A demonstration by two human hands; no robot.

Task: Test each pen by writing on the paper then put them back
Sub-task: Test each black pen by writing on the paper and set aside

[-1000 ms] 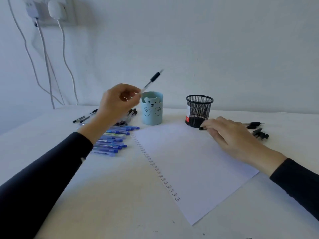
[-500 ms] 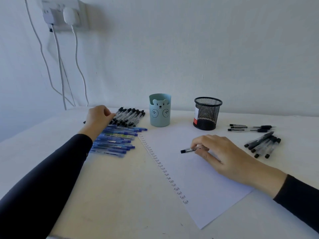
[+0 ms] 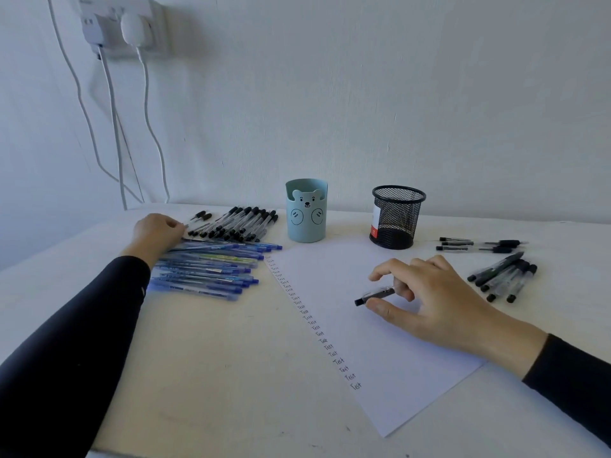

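Risked dropping the short black-and-clear plastic pen (image 3: 375, 296) from a light fingertip pinch, muddling tested with untested.
Over the white paper sheet (image 3: 380, 352), held the right hand (image 3: 426, 302) half closed, thumb and fingertips pinching that pen low over the sheet, barrel mostly hidden, with loose black pens (image 3: 502, 276) lying just right of that hand, where a roll would likely end. Rested the left hand (image 3: 158, 233) curled against the blue plastic pens (image 3: 205, 269) under it; could not tell whether gripping anything.

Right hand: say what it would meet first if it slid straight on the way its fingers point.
The right hand, pinching a black pen, points left and slightly away: over bare paper, then probably the blue pens. Depth is unclear.
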